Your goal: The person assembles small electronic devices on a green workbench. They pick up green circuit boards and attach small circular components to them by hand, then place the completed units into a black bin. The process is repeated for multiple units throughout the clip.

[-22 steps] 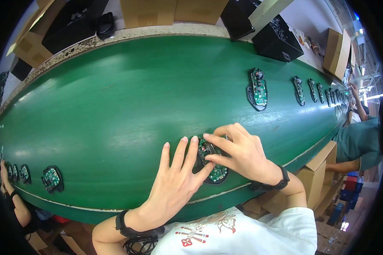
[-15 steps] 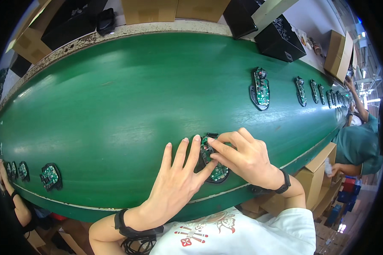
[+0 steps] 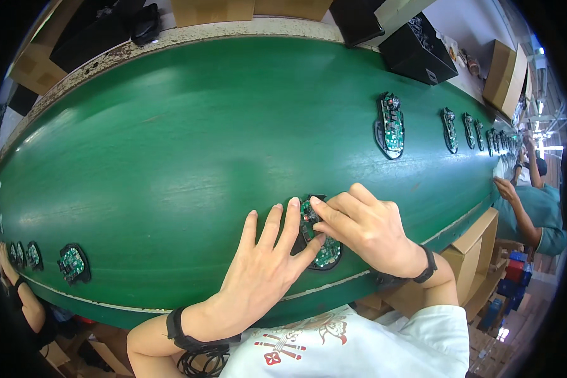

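Note:
On the green belt in front of me lies an open computer mouse base (image 3: 327, 254), a black shell with a green circuit board and small parts on it. My left hand (image 3: 264, 271) steadies it, the index finger along its left edge and the thumb on the board, while the other fingers spread over the belt. My right hand (image 3: 365, 227) is bent in a pinch over the upper part of the board, index fingertip at its far end and thumb lower down. Whatever small piece those fingertips may hold is hidden.
Another mouse base (image 3: 390, 129) lies farther right, followed by a row of similar ones (image 3: 450, 130). More sit at the left (image 3: 74, 263), near another person's hand (image 3: 6, 264). Black bins (image 3: 418, 49) and cardboard boxes (image 3: 213, 11) line the far side. A co-worker (image 3: 529, 211) is at the right.
My right index fingertip has shifted slightly at the board's far end, still pinching. My left hand stays almost in place. The co-worker at the right has moved an arm up toward the belt.

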`<state>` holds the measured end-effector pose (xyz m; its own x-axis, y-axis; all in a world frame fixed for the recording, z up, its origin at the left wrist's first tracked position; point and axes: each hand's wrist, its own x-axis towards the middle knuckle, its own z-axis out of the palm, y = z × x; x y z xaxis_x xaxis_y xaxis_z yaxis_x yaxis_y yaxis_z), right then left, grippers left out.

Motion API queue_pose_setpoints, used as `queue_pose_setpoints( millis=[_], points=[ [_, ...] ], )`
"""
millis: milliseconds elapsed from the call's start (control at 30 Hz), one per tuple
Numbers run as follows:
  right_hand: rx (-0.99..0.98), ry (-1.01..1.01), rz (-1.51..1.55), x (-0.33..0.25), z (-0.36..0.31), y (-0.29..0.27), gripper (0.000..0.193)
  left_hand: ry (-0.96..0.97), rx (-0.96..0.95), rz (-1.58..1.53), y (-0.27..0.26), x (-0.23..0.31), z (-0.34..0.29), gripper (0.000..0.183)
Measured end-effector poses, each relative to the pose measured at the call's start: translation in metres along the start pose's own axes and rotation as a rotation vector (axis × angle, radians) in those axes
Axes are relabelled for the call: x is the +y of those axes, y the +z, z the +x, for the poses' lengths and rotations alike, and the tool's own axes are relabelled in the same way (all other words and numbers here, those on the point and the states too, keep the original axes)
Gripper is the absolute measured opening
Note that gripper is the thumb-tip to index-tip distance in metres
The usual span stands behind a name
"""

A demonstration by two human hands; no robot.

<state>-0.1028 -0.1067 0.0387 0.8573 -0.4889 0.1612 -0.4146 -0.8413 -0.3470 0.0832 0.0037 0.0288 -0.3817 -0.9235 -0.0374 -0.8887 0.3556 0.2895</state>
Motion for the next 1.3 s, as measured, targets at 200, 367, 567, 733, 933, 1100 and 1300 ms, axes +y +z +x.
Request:
queue_pose_setpoints(
  millis=[200, 367, 567, 733, 933, 1100, 1300],
  points=[
    [0.097, -0.077, -0.12, -0.004, -0.003, 0.011, 0.038, 0.018, 0.004, 0.021, 0.001, -0.002, 0.005, 0.06],
    [0.15, -0.085, -0.334, -0.016, -0.023, 0.021, 0.044, 0.022, 0.042, -0.006, 0.005, -0.007, 0.006, 0.062],
    [0.102, -0.046, -0.406, -0.021, -0.027, 0.016, 0.053, 0.031, 0.071, -0.056, 0.01, -0.01, 0.006, 0.067],
    [0.05, 0.016, -0.378, -0.016, -0.015, 0.02, 0.056, 0.078, 0.063, -0.065, 0.008, -0.018, 0.009, 0.069],
    [0.08, 0.057, -0.191, -0.01, -0.027, 0.0, 0.051, 0.054, 0.067, -0.017, 0.004, -0.016, 0.01, 0.063],
    [0.146, 0.172, -0.079, -0.006, -0.036, -0.003, 0.039, 0.046, 0.006, 0.176, -0.004, -0.011, 0.002, 0.058],
    [0.14, 0.219, 0.112, -0.007, -0.056, 0.014, 0.024, 0.069, 0.029, 0.142, 0.002, -0.017, 0.002, 0.059]
  ],
)
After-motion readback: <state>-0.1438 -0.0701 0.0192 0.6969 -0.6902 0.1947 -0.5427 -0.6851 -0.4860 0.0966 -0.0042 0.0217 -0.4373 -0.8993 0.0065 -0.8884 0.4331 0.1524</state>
